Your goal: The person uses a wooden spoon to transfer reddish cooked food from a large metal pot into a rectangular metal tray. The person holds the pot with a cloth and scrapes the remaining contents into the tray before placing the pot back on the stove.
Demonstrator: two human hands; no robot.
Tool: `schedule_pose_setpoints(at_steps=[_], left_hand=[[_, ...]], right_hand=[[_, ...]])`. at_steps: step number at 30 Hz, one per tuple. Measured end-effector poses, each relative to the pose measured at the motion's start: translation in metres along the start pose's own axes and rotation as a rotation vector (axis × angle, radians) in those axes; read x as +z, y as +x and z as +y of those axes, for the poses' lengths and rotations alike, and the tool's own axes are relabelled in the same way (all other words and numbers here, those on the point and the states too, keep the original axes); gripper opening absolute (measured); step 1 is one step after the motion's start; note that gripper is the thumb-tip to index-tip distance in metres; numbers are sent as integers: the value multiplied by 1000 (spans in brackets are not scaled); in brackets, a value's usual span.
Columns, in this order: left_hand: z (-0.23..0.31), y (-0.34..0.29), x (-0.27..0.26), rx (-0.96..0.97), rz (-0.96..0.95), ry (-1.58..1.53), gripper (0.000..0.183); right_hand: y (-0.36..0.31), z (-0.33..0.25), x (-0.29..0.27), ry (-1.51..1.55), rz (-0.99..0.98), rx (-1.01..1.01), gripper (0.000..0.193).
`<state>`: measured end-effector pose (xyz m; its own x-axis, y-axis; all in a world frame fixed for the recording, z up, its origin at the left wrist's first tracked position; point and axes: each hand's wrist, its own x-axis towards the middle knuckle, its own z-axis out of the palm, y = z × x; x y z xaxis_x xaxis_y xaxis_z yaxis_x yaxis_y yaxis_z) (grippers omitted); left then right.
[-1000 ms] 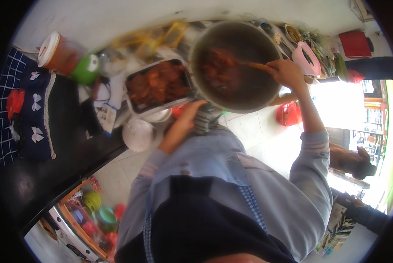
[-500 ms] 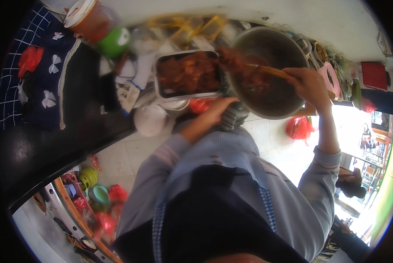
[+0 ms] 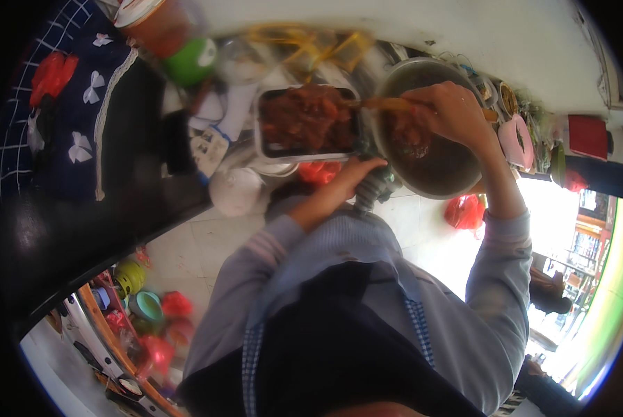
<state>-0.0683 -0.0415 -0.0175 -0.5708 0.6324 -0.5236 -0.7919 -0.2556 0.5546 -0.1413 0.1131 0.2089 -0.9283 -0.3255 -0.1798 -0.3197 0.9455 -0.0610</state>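
Observation:
My right hand (image 3: 452, 115) is closed around a wooden-handled stirring tool (image 3: 391, 104), held above the large metal pot (image 3: 454, 170). The tool's far end reaches over the pot's left rim to the tray (image 3: 308, 159); its head is hidden among the food. Reddish-brown, sauced chunks (image 3: 301, 121) are heaped in this white-rimmed, dark-lined tray. More of the same food (image 3: 409, 135) lies in the pot. At the pot's near left edge, my left hand (image 3: 352, 178) grips a dark striped cloth (image 3: 373, 192) pressed against the rim.
A white round tub (image 3: 236, 191) stands before the tray, next to the black counter (image 3: 54, 233). Yellow items (image 3: 311, 45) and a green round thing (image 3: 192, 62) lie behind. Right of the pot are a pink basket (image 3: 516, 142) and, lower, a red plastic bag (image 3: 464, 210).
My right hand has moved left over the pot, carrying the tool to the tray. The food lifted at the pot's rim is now over the tray. My left hand stays on the cloth.

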Motion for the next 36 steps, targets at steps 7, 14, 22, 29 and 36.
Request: schedule_pose_setpoints(at_steps=[7,14,22,29,36], left_hand=[[0,-15,-6,-45,72,-12,41],[-53,-37,-69,186,436,211,37],[-77,-20,-92,362,608,-294,38],[-79,-21,-108,389,599,-554,40],[-65,-66,-115,379,604,-563,39]], right_hand=[[70,21,-4,-65,-60,-260,27],[138,26,-15,-163,-74,-551,27],[194,-3,-33,-207,-186,-694,27],[232,-42,-36,-186,-201,-930,29],[278,-86,-36,-291,-263,-1013,25]])
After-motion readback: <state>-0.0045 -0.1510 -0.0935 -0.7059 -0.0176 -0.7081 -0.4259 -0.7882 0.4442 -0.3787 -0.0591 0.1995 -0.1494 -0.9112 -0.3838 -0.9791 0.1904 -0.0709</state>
